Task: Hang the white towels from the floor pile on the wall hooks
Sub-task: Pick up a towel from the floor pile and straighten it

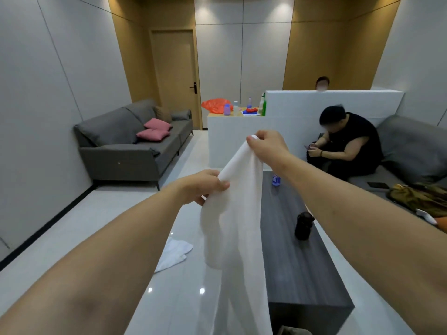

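Since both our left hand (205, 186) and right hand (268, 143) pinch the white towel (232, 226) along its top edge, we just keep it taut and find a hook.

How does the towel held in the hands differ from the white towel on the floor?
The held towel hangs in the air, gripped by the left hand and pinched higher up by the right hand; the floor towel lies untouched on the tiles. The held towel is drawn out long and drapes downward, while the floor towel sits crumpled and flat. The held towel looks larger in view, being nearer the camera. Both are plain white cloth.
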Tool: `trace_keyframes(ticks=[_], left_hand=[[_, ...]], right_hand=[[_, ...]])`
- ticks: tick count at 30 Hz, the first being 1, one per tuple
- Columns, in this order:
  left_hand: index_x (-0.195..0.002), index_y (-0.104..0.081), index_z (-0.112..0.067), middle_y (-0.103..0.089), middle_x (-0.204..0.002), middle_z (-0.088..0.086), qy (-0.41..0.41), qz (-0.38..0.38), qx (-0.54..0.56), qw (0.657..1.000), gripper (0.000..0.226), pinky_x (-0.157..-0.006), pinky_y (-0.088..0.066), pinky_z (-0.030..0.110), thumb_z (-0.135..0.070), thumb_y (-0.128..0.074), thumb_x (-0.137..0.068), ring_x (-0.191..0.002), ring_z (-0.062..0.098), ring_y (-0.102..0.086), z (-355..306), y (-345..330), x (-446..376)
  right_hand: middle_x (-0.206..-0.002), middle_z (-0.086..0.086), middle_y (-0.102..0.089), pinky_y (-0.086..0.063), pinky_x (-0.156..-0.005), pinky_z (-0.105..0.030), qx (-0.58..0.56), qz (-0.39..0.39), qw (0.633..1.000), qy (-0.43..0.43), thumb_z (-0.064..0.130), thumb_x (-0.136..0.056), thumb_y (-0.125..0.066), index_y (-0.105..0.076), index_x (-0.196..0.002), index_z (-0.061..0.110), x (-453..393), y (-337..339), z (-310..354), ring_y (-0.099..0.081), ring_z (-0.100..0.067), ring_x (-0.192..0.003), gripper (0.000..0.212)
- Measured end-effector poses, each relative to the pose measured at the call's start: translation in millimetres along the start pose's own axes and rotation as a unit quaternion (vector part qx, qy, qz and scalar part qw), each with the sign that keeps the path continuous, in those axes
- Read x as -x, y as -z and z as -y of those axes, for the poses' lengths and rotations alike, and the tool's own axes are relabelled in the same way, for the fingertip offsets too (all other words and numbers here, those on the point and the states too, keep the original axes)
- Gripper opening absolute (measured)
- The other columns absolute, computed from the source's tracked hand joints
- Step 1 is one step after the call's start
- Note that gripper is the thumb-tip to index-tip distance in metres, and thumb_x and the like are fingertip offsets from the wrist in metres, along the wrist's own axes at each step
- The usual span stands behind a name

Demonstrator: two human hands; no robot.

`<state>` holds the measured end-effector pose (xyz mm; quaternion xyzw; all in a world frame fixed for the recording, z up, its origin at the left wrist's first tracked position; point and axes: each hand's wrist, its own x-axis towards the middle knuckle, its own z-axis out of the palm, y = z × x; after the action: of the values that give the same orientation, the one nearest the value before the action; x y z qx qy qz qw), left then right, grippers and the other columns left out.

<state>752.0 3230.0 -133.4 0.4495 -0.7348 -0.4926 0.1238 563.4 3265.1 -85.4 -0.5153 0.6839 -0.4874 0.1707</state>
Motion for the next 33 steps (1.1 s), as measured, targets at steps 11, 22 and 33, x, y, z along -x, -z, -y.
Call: trace_keyframes(ticks=[11, 22, 33], left_hand=[[-0.1, -0.061, -0.012, -0.066, -0.099, 0.009, -0.068, -0.093, -0.027, 0.993, 0.018, -0.068, -0.045, 0.028, -0.025, -0.068, -0.09, -0.084, 0.02, -0.06, -81.4, -97.9, -60.1], [-0.1, -0.072, -0.016, -0.067, -0.098, 0.005, -0.052, -0.079, -0.183, 0.978, 0.028, -0.079, -0.055, 0.032, -0.021, -0.082, -0.074, -0.093, 0.022, -0.064, -130.1, -88.1, -156.0], [-0.098, -0.068, -0.015, -0.063, -0.099, 0.009, 0.01, -0.185, -0.297, 0.937, 0.03, -0.072, -0.055, 0.033, -0.036, -0.077, -0.078, -0.086, 0.025, -0.062, -100.7, -51.0, -238.4]], right_hand=[[-0.094, -0.011, -0.073, -0.057, -0.075, -0.039, -0.122, 0.18, 0.965, -0.143, 0.038, -0.057, -0.093, -0.064, -0.102, 0.003, -5.1, 120.5, -113.0, -0.072, -0.024, -0.084, 0.064], [-0.087, -0.01, -0.071, -0.058, -0.075, -0.038, -0.096, 0.038, 0.992, -0.07, 0.017, -0.083, -0.078, -0.075, -0.092, 0.007, -83.2, 154.1, -137.7, -0.069, -0.025, -0.082, 0.014], [-0.089, -0.007, -0.068, -0.059, -0.084, -0.04, -0.033, -0.053, 0.993, -0.104, 0.013, -0.083, -0.076, -0.074, -0.087, 0.016, -164.2, 159.6, -185.3, -0.068, -0.026, -0.09, 0.005]])
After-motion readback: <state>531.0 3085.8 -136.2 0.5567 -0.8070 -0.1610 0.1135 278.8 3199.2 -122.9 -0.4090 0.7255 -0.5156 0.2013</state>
